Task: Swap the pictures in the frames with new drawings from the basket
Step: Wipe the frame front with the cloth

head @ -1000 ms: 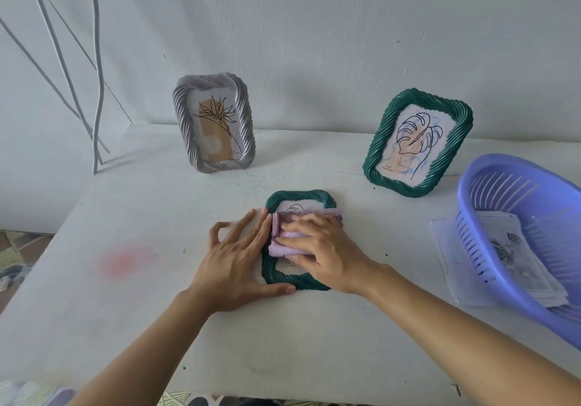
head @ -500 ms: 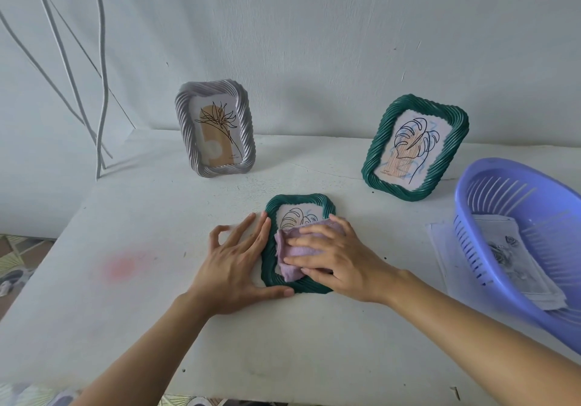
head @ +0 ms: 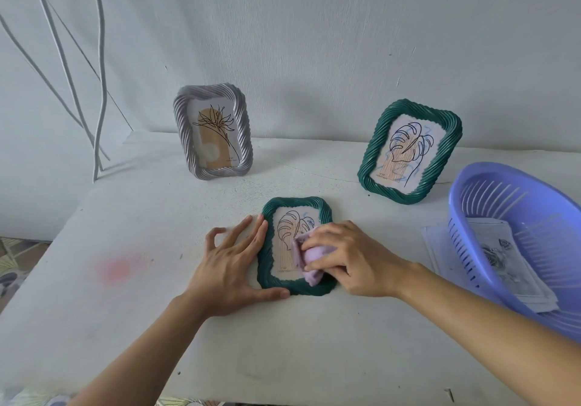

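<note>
While the left hand (head: 229,267) braces the flat green frame (head: 266,267), fingers straight along its left rim, the right hand (head: 352,261) grips a lilac cloth (head: 309,256) on its picture, lower right. Frame lies mid-table (head: 157,311); basket (head: 534,213) with drawings (head: 503,257) at right.

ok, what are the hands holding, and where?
Right hand grips the lilac cloth by its right side. Left hand just braces the flat green frame, left edge.
</note>
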A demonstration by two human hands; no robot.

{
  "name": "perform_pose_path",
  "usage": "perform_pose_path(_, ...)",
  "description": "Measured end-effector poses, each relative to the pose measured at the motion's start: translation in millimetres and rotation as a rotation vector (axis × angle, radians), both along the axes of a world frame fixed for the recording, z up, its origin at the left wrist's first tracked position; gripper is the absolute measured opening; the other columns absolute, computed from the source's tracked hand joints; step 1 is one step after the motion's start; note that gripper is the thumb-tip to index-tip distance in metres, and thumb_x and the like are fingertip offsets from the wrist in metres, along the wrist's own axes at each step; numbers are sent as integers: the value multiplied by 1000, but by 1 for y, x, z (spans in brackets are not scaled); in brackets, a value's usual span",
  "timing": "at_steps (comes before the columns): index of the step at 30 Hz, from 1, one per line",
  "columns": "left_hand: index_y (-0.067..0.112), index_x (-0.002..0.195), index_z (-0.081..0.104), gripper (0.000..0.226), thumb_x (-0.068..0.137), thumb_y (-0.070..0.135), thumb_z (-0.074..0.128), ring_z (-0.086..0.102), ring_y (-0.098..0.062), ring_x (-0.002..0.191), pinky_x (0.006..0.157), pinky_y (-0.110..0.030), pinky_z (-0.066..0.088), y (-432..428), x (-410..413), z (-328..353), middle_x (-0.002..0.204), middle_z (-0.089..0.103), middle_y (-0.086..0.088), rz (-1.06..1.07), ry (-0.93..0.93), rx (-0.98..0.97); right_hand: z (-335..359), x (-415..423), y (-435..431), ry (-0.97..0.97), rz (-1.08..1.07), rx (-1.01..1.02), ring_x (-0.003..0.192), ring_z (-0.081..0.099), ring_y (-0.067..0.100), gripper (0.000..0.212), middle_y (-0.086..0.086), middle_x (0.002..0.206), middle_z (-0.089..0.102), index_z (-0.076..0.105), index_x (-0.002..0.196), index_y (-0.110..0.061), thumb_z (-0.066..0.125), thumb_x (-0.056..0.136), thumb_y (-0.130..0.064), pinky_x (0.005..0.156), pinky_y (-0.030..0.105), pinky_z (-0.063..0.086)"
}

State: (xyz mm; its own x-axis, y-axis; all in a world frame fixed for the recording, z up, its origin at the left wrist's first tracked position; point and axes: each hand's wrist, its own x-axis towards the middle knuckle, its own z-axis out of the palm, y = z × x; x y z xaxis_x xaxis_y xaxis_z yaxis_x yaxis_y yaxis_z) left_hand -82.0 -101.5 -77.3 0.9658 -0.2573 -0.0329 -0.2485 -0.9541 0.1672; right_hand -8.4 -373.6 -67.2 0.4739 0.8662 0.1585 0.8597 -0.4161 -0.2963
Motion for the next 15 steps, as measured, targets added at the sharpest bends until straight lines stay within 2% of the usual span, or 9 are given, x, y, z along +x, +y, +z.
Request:
perform_pose_path(3, 26, 159, -3, 123, 67, 101, 30, -7, -6, 152, 121, -46, 3, 1, 0, 0, 164, -4, 13, 0, -1, -22, 0, 5, -5, -63, -114, 32, 124, 52, 19, 27, -7, 120, 68, 76, 96, -28, 60, 84, -9, 97, 43, 41)
perform_pose_path(7, 28, 158, -6, 123, 66, 101, 29, -10, -5, 151, 121, -45, 0, 1, 0, 0, 164, -6, 14, 5, 5, -23, -2, 22, 8, -139, -258, 44, 117, 56, 25, 24, -2, 116, 71, 76, 97, -17, 60, 82, -5, 93, 47, 45)
perform_pose_path(11, 29, 158, -5, 123, 66, 102, 28, -10, -5, 152, 121, -46, 1, 0, 0, 1, 164, -5, 14, 11, 9, -20, -3, 35, 28, -170, -316, 73, 106, 56, 25, 24, -3, 112, 72, 78, 94, -18, 64, 79, -4, 87, 46, 45)
perform_pose_path(15, 27, 159, -1, 123, 65, 102, 28, -8, -5, 152, 120, -46, 3, 0, 0, 1, 164, -3, 14, 18, 3, -19, -6, 26, 52, -115, -374, 150, 109, 56, 26, 22, -1, 112, 73, 77, 95, -17, 65, 82, -2, 90, 47, 45)
